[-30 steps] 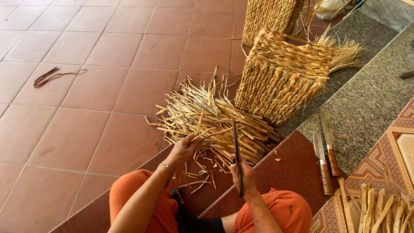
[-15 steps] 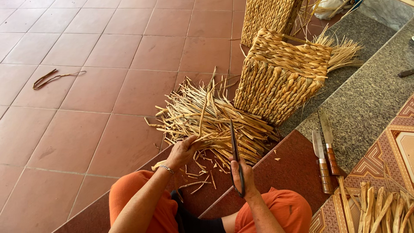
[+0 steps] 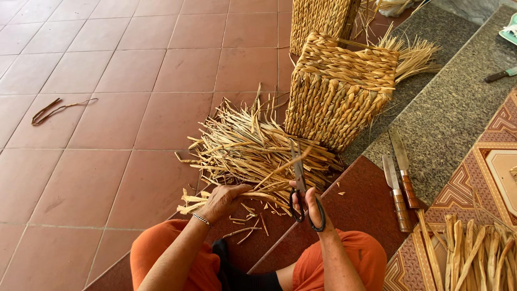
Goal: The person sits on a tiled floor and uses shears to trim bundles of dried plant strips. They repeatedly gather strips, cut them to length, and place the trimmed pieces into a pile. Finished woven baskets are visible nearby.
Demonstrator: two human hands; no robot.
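A bunch of dried straw strips (image 3: pixel 258 189) is clenched in the left hand (image 3: pixel 222 198), just above the loose straw pile (image 3: pixel 253 148) on the tiled floor (image 3: pixel 107 108). Black scissors (image 3: pixel 300 186) are grasped by the right hand (image 3: pixel 313 207), blades pointing away beside a strip. A woven basket (image 3: pixel 339 89) stands behind the pile; two knives (image 3: pixel 401 180) lie well right.
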